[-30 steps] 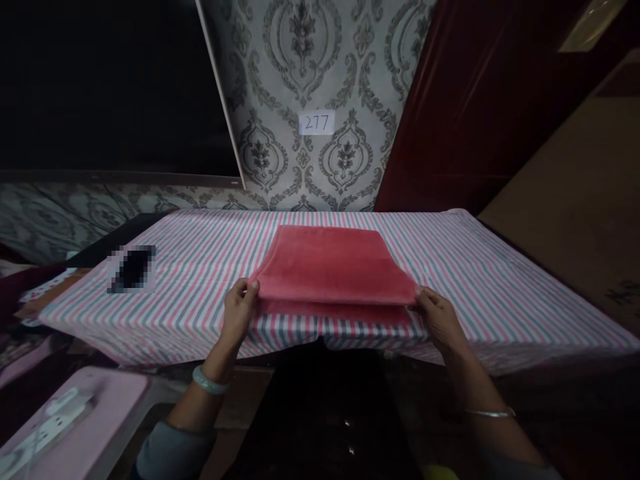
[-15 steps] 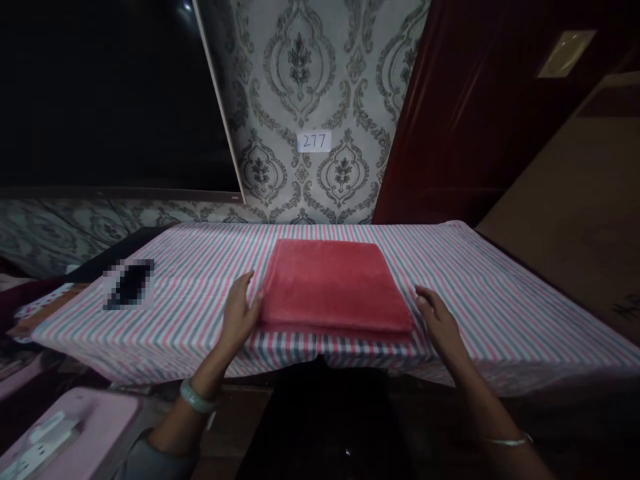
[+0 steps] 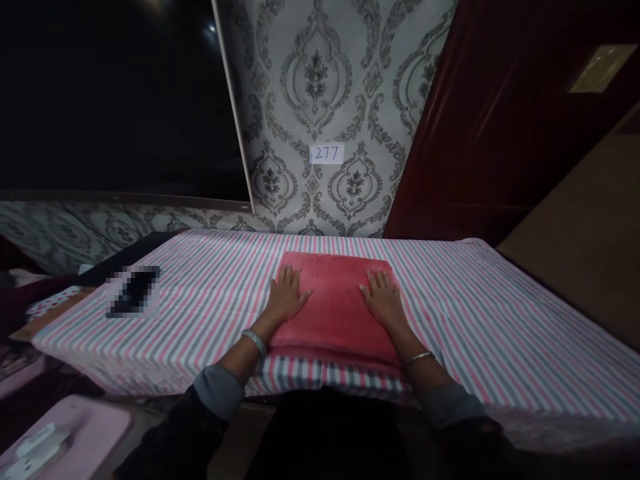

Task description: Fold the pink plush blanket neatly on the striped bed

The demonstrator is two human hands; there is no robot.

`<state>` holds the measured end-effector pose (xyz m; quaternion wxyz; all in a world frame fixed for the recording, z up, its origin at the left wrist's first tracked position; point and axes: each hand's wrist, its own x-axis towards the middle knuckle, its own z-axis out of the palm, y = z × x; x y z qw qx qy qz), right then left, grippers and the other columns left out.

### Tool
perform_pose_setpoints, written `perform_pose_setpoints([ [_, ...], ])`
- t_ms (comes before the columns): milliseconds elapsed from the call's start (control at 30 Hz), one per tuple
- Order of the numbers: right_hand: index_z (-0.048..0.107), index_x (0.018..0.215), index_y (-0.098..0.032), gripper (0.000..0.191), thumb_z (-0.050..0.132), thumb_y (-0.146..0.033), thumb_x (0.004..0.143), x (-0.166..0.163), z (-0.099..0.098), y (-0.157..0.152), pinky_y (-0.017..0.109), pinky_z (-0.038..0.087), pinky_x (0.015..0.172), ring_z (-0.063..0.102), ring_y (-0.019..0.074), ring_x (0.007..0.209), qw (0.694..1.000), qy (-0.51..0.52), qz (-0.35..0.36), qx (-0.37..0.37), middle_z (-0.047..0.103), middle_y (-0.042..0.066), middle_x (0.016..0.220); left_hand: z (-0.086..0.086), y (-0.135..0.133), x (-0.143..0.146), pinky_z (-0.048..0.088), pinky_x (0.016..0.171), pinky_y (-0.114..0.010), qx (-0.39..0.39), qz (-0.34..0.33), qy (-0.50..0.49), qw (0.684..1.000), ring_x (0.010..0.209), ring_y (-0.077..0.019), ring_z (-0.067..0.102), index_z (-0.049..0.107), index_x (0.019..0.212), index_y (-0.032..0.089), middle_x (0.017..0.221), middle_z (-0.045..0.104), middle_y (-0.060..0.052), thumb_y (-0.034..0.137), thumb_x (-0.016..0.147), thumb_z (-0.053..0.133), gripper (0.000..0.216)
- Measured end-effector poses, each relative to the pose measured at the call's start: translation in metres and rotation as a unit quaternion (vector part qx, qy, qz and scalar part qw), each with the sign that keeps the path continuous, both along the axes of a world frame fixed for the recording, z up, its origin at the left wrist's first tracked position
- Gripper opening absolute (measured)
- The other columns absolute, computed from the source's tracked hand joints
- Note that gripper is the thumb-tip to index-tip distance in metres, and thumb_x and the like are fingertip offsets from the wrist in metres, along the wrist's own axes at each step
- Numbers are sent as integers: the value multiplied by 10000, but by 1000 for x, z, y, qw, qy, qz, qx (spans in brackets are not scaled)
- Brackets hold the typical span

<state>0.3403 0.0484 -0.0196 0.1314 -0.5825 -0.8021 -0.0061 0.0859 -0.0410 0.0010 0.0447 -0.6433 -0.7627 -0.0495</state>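
Observation:
A folded red towel (image 3: 337, 307) lies flat on a table covered with a pink, grey and white striped cloth (image 3: 475, 313). My left hand (image 3: 286, 297) rests palm down on the towel's left part, fingers stretched out. On the towel's right part my right hand (image 3: 384, 299) also lies flat with fingers spread. Neither hand holds anything. A bangle shows on each wrist.
A dark object, blurred out (image 3: 133, 291), lies on the cloth at the left. A paper label reading 277 (image 3: 327, 154) is stuck on the patterned wall behind. A pink surface with a white power strip (image 3: 30, 450) sits low at the left. A dark red panel (image 3: 480, 127) stands at the right.
Both hands let go of the towel's near corners, then moved forward onto its top and now lie flat on it. The towel's upper fold has settled flat.

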Motion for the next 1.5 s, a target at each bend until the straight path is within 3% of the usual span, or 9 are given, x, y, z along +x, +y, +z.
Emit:
perform_pose_setpoints([
  [133,337,1592,-127,623,237,-440,1063,4,-16,5,509,273,1193,261,300,1522,1000,-7,1,14,305,178,1640,-7,2,-7,431,1109,-519,8,-10,-37,999,1576,-331,106,270,1600,134,1689,163,-194,565,1013,357,733],
  [333,299,1607,-120,621,250,-424,1068,2,-8,2,490,258,1208,234,288,1534,1000,-18,-5,-7,281,171,1652,0,0,-6,387,1154,-500,-9,-2,-75,997,1582,-304,72,253,1603,131,1698,127,-183,563,1011,349,739],
  [533,302,1609,-163,595,266,-398,1064,1,23,9,519,276,1199,252,281,1530,994,-11,-7,-109,297,147,1650,32,14,-17,261,1196,-617,-109,-6,-112,988,1574,-327,121,246,1607,194,1693,161,-167,543,981,385,730],
  [700,305,1612,-248,587,233,-448,1065,-36,57,14,589,250,1190,223,305,1538,998,19,47,-41,269,117,1666,55,52,1,213,1212,-630,-9,-43,-82,996,1554,-339,210,345,1567,171,1651,293,-182,493,1013,313,641],
  [800,354,1592,-247,573,267,-452,1064,-54,54,22,599,238,1192,225,309,1535,998,1,54,-28,294,116,1657,47,70,11,182,1215,-649,30,-42,-54,997,1547,-344,225,375,1551,144,1642,312,-194,495,1021,315,639],
  [933,417,1558,-203,556,292,-423,1063,-54,27,39,589,237,1191,328,304,1483,998,-4,60,-35,408,128,1598,19,81,5,212,1192,-668,30,-13,-12,999,1482,-355,345,491,1469,132,1548,470,-198,477,1036,281,592],
  [1067,437,1548,-212,563,277,-451,1065,-49,8,48,568,257,1179,344,307,1470,998,8,59,-15,393,130,1606,4,84,-2,240,1173,-670,44,-12,13,999,1451,-367,368,502,1456,133,1526,491,-198,473,1041,274,584],
  [1333,436,1548,-220,561,278,-455,1064,-50,4,49,561,256,1180,344,305,1474,998,13,56,-10,384,130,1611,3,83,1,287,1138,-663,80,-18,7,997,1374,-365,425,530,1422,139,1432,563,-195,451,1039,306,543],
  [1500,423,1552,-195,557,267,-410,1062,-49,19,43,562,261,1182,346,301,1472,998,11,55,-24,391,138,1606,16,81,1,292,1147,-619,63,-18,-7,998,1351,-343,457,543,1402,160,1412,580,-181,446,1037,331,511],
])
